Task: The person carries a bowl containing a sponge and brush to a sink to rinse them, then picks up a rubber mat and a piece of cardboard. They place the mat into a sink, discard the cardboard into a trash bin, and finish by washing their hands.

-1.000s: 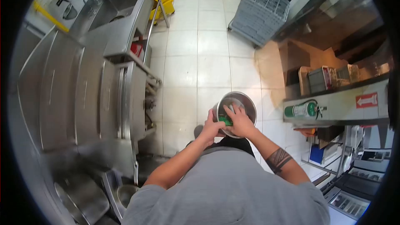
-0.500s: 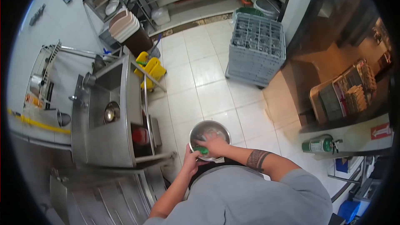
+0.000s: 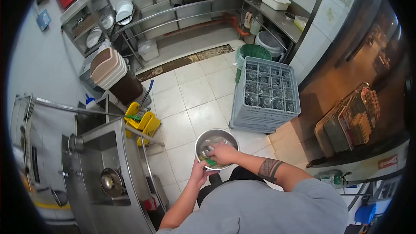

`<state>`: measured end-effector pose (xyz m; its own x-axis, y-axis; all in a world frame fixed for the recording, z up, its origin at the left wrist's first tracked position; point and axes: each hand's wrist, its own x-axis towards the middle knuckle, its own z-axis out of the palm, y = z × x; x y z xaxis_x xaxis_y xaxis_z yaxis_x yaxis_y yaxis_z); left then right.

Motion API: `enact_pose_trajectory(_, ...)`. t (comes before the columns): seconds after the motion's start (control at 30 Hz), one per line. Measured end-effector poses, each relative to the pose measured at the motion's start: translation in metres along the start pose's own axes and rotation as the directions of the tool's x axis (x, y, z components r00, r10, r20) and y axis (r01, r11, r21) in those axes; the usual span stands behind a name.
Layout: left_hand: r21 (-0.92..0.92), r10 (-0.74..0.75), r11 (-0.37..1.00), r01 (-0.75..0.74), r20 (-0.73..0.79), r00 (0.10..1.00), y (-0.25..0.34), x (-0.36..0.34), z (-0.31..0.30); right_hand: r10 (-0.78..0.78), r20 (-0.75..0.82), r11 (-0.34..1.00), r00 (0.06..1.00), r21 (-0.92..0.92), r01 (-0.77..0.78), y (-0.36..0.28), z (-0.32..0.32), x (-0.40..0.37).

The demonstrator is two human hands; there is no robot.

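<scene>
A round stainless steel bowl (image 3: pixel 235 141) is held close in front of my body, its open top facing up. My left hand (image 3: pixel 200 174) is closed on its near-left rim. A green scrap (image 3: pixel 210 162), like a scouring pad, shows just inside that rim by the left fingers. My right hand (image 3: pixel 224 153) reaches into the bowl from the right, fingers bent down into shiny, clear-looking contents. What those fingers grip I cannot tell, as the hand covers it.
On the left stands a steel sink (image 3: pixel 102 147) with a pan (image 3: pixel 112 182) inside. Beyond it are a yellow mop bucket (image 3: pixel 147 125) and stacked bins (image 3: pixel 119 76). Ahead right, a grey glass rack (image 3: pixel 260 119) sits before a green bin (image 3: pixel 253 52). White floor tiles (image 3: pixel 197 89) lie between.
My view has swung up and moved forward, so the glass rack and sink look nearer. In the bowl, my right hand's fingers have gone from spread to bent. The left hand keeps its hold.
</scene>
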<state>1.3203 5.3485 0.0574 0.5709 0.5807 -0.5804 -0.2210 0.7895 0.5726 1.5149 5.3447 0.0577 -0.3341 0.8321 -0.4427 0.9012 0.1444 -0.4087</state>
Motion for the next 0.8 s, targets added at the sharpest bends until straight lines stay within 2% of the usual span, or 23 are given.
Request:
enact_pose_trajectory(0.1, 0.054, -0.039, 0.998, 0.036, 0.052, 0.998, 0.054, 0.071, 0.022, 0.100, -0.108, 0.990, 0.989, 0.112, -0.088, 0.031, -0.060, 0.019)
enact_pose_trajectory(0.17, 0.092, -0.038, 0.995, 0.031, 0.071, 0.997, 0.088, 0.120, 0.029, 0.162, -0.219, 0.985, 0.962, 0.095, -0.145, 0.063, -0.089, 0.044)
enact_pose_trajectory(0.23, 0.105, -0.049, 0.994, 0.038, 0.109, 0.993, 0.119, 0.161, 0.040, 0.159, -0.190, 0.981, 0.969, 0.141, -0.133, 0.092, -0.115, 0.076)
enact_pose_trajectory(0.3, 0.119, -0.052, 0.992, 0.047, 0.039, 0.998, 0.152, 0.187, 0.051, 0.220, -0.244, 0.953, 0.944, 0.260, -0.155, 0.117, -0.139, 0.117)
enact_pose_trajectory(0.33, 0.130, -0.053, 0.990, 0.052, -0.001, 0.999, 0.174, 0.207, 0.060, 0.207, -0.267, 0.956, 0.941, 0.261, -0.136, 0.138, -0.152, 0.143)
enact_pose_trajectory(0.43, 0.116, -0.007, 0.993, 0.016, -0.075, 0.997, 0.221, 0.246, 0.061, 0.134, -0.272, 0.954, 0.953, 0.297, -0.049, 0.178, -0.181, 0.201)
enact_pose_trajectory(0.5, 0.136, 0.034, 0.990, -0.019, -0.103, 0.994, 0.255, 0.269, 0.059, -0.065, -0.149, 0.951, 0.987, 0.290, 0.107, 0.194, -0.220, 0.242)
enact_pose_trajectory(0.53, 0.121, 0.050, 0.992, -0.036, -0.113, 0.992, 0.270, 0.281, 0.056, -0.147, -0.155, 0.953, 0.977, 0.242, 0.182, 0.196, -0.249, 0.251)
enact_pose_trajectory(0.57, 0.097, 0.070, 0.994, -0.058, -0.126, 0.990, 0.285, 0.293, 0.053, -0.164, -0.140, 0.954, 0.976, 0.231, 0.193, 0.204, -0.258, 0.273)
enact_pose_trajectory(0.67, 0.064, 0.102, 0.994, -0.093, -0.166, 0.981, 0.331, 0.334, 0.055, -0.380, -0.315, 0.882, 0.870, 0.158, 0.443, 0.231, -0.284, 0.341)
enact_pose_trajectory(0.77, 0.053, 0.104, 0.994, -0.094, -0.224, 0.969, 0.376, 0.385, 0.055, -0.511, -0.255, 0.835, 0.821, 0.081, 0.545, 0.265, -0.323, 0.406)
enact_pose_trajectory(0.8, 0.035, 0.097, 0.995, -0.092, -0.208, 0.973, 0.389, 0.412, 0.049, -0.489, -0.278, 0.854, 0.827, 0.042, 0.519, 0.277, -0.335, 0.425)
